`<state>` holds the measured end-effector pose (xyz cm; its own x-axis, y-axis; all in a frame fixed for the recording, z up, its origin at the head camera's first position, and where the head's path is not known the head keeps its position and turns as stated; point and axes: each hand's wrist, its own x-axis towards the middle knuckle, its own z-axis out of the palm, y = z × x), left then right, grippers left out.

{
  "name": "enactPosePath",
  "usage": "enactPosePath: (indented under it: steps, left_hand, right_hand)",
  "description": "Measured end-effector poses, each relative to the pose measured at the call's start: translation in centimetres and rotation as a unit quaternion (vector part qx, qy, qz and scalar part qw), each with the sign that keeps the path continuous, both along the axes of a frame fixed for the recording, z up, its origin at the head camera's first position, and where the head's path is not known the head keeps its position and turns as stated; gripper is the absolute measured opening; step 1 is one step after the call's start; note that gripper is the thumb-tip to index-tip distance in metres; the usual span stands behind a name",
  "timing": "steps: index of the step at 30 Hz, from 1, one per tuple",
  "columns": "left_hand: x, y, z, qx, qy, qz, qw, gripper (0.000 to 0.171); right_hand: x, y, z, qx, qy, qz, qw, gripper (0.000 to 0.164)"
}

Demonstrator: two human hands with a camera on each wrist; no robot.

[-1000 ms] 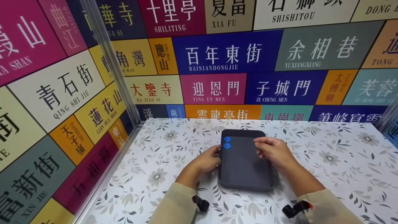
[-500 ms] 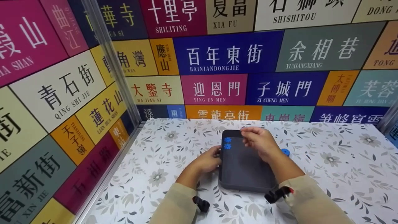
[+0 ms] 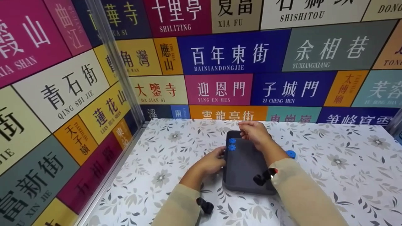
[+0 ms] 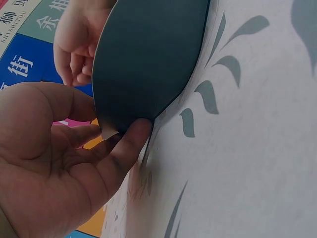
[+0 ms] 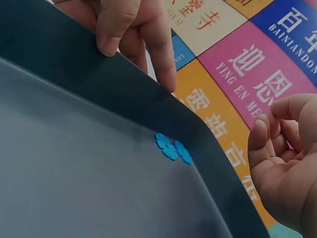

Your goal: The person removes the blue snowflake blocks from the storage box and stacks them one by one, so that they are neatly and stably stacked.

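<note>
A shallow dark grey tray (image 3: 249,169) lies on the table. Two small blue flower-shaped pieces (image 3: 232,144) sit one behind the other inside its far-left corner. At the tray's left side my left hand (image 3: 211,161) grips the wall, with fingers on both sides of the rim (image 5: 143,84) in the right wrist view. My right hand (image 3: 255,133) hovers over the far end of the tray, fingers curled and the tips of thumb and forefinger together. In the right wrist view, nothing shows between those fingertips (image 5: 259,133).
Another blue piece (image 3: 290,154) lies on the table right of the tray, partly behind my right forearm. The table (image 3: 326,185) has a leaf-and-flower pattern. Walls of coloured sign panels (image 3: 234,55) stand behind and to the left.
My right hand has moved left and away from me, from the tray's right side to its far edge. The blue piece on the right has come into view. My left hand stays put.
</note>
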<state>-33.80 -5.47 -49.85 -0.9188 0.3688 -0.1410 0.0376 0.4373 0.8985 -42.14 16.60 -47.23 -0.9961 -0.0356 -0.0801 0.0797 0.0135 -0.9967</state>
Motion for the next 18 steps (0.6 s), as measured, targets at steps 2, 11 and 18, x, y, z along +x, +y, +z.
enactPosePath:
  steps: [2, 11, 18]
  left_hand:
    - [0.0, 0.1, 0.0, 0.001, -0.001, 0.000, 1.0000, 0.077]
    - [0.1, 0.3, -0.2, 0.035, -0.036, 0.004, 0.9988, 0.077]
    - [-0.1, 0.1, -0.1, 0.027, -0.025, 0.004, 0.9993, 0.079]
  right_hand:
    - [-0.3, -0.2, -0.4, -0.005, -0.002, -0.006, 1.000, 0.028]
    - [-0.9, 0.5, -3.1, 0.031, -0.018, -0.026, 0.999, 0.036]
    - [-1.1, 0.6, -4.4, 0.090, -0.026, -0.006, 0.996, 0.034]
